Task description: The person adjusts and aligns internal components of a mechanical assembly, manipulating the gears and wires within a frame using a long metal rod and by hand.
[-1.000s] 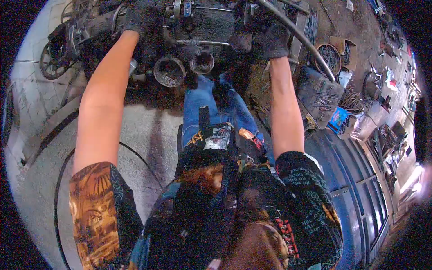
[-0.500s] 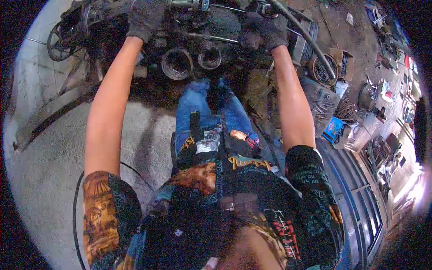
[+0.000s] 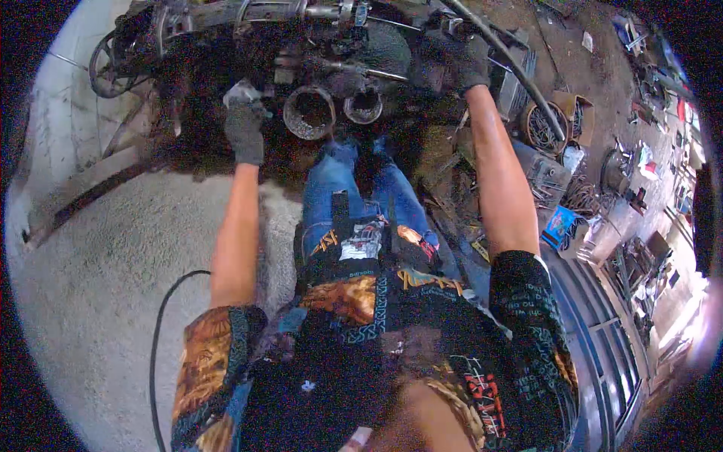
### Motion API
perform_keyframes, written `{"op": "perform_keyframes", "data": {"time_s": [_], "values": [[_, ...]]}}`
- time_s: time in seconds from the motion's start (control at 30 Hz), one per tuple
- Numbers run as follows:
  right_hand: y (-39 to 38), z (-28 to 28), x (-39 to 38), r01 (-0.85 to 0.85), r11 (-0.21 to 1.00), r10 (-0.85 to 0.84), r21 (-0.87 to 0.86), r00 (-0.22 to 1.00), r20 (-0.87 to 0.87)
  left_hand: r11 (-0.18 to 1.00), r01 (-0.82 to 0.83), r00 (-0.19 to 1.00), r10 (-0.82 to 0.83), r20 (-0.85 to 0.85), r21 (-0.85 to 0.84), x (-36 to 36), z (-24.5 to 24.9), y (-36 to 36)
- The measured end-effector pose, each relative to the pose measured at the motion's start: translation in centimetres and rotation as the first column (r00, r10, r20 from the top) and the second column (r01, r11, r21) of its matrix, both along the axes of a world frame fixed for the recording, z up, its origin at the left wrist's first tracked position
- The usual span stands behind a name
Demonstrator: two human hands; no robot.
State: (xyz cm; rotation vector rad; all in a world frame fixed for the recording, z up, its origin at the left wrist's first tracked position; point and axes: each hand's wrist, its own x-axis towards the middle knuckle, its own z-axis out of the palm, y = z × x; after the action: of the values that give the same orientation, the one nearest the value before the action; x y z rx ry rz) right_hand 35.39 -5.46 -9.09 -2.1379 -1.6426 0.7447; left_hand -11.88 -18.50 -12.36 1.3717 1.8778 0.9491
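Observation:
Both of my hands wear dark grey work gloves. My left hand (image 3: 245, 128) is at the near left side of a dark, greasy machine (image 3: 263, 13). Its fingers are closed around a pale, shiny piece (image 3: 242, 94) whose kind I cannot make out. My right hand (image 3: 468, 62) stays at the machine's right end, beside a metal rod (image 3: 388, 74). Its fingers look curled, but shadow hides what they grip. Between my hands, two round containers stand low by the machine: a wider one (image 3: 289, 120) and a smaller one (image 3: 364, 118).
A long hose or bar (image 3: 520, 74) slants past my right hand. To the right are a round bin of metal pieces (image 3: 544, 128), a cardboard box (image 3: 580, 120), a blue packet (image 3: 559, 226) and scattered tools. A black cable (image 3: 157, 361) lies on the floor at left.
My left hand has come off the machine's top and moved down toward me, now at the pale piece. The right hand remains at the right end. The view has shifted slightly.

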Motion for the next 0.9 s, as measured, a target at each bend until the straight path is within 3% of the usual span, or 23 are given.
{"op": "perform_keyframes", "data": {"time_s": [0.03,0.07,0.1,0.13,0.17,0.2,0.23,0.27,0.3,0.33,0.37,0.43,0.5,0.57,0.6,0.67,0.7,0.77,0.8,0.87,0.9], "values": [[-0.3,-1.6,0.1,0.009,1.0,-0.009,0.006,0.995,-0.096,0.956,-0.082,0.771,0.241,0.589,-0.283,-2.3,-4.9,-1.7],[-0.7,-2.7,0.1,0.02,1.0,-0.018,0.01,0.981,-0.191,0.956,-0.066,0.77,0.231,0.595,-0.285,-1.2,-4.3,-1.7],[-0.9,1.2,-1.6,0.081,0.984,-0.051,0.156,0.981,-0.186,0.978,0.129,0.857,-0.028,0.514,-0.162,0.9,-2.4,-2.0],[-1.0,2.4,-2.4,0.095,0.983,-0.067,0.155,0.982,-0.176,0.94,0.337,0.873,-0.287,0.395,-0.062,2.1,-1.2,-2.3],[-1.0,3.0,-2.8,0.079,0.992,-0.05,0.099,0.963,-0.266,0.933,0.356,0.862,-0.305,0.404,-0.056,1.8,-1.5,-2.0],[-0.9,3.0,-2.8,0.055,0.997,-0.035,0.047,0.934,-0.354,0.921,0.357,0.934,-0.349,0.075,-0.156,0.9,-2.4,-1.6],[-0.7,2.5,-2.7,0.049,0.996,-0.039,0.078,0.992,-0.123,0.914,0.322,0.886,-0.383,-0.261,-0.248,-0.1,-2.9,-1.3],[-0.8,3.5,-3.4,0.066,0.995,-0.057,0.078,0.992,-0.111,0.913,0.26,0.724,-0.4,-0.562,-0.315,-0.8,-3.8,-1.1],[-0.7,5.5,-5.1,0.109,0.982,-0.069,0.156,0.968,-0.242,0.909,0.277,0.724,-0.411,-0.555,-0.312,-0.9,-5.1,-0.6],[-0.6,6.7,-6.3,0.159,0.961,-0.066,0.225,0.926,-0.372,0.927,0.262,0.808,-0.363,-0.464,-0.268,-2.1,-6.1,-0.5],[-0.4,6.6,-6.5,0.202,0.978,-0.169,0.054,0.913,-0.37,0.944,0.238,0.878,-0.309,-0.366,-0.228,-3.6,-7.3,-0.1],[0.1,7.8,-7.4,0.144,0.986,-0.116,0.079,0.951,-0.287,0.973,0.163,0.971,-0.188,-0.149,-0.165,-6.0,-9.4,0.7],[0.4,8.4,-7.7,0.08,0.992,-0.058,0.102,0.978,-0.201,0.99,0.068,0.995,-0.058,0.082,-0.12,-9.8,-11.0,1.8],[-0.1,8.3,-8.0,0.154,0.988,-0.157,-0.033,0.966,-0.205,0.994,-0.042,0.951,0.072,0.3,-0.105,-11.2,-11.8,1.2],[-0.3,7.7,-8.1,0.154,0.987,-0.158,-0.033,0.963,-0.216,0.99,-0.101,0.907,0.134,0.399,-0.102,-12.0,-11.7,1.0],[-0.5,7.0,-8.2,0.225,0.959,-0.192,0.172,0.963,-0.189,0.971,-0.211,0.776,0.234,0.586,-0.109,-11.5,-12.0,0.4],[-0.5,7.2,-7.8,0.231,0.957,-0.196,0.178,0.961,-0.196,0.958,-0.262,0.689,0.271,0.672,-0.118,-11.8,-11.4,-0.4],[-0.7,7.8,-6.8,0.025,0.995,-0.034,-0.096,0.995,-0.097,0.921,-0.356,0.484,0.325,0.812,-0.157,-13.0,-10.7,-1.8],[-0.8,6.7,-6.1,0.024,0.996,-0.034,-0.091,0.994,-0.107,0.899,-0.398,0.371,0.34,0.864,-0.183,-14.0,-9.8,-3.3],[-1.1,4.0,-5.3,0.055,0.952,0.001,0.3,0.983,-0.182,0.85,-0.465,0.133,0.343,0.93,-0.247,-15.5,-8.8,-4.1],[-1.0,5.3,-5.6,0.064,0.95,-0.003,0.305,0.981,-0.195,0.827,-0.487,0.013,0.33,0.944,-0.282,-15.7,-8.2,-5.6]]}}
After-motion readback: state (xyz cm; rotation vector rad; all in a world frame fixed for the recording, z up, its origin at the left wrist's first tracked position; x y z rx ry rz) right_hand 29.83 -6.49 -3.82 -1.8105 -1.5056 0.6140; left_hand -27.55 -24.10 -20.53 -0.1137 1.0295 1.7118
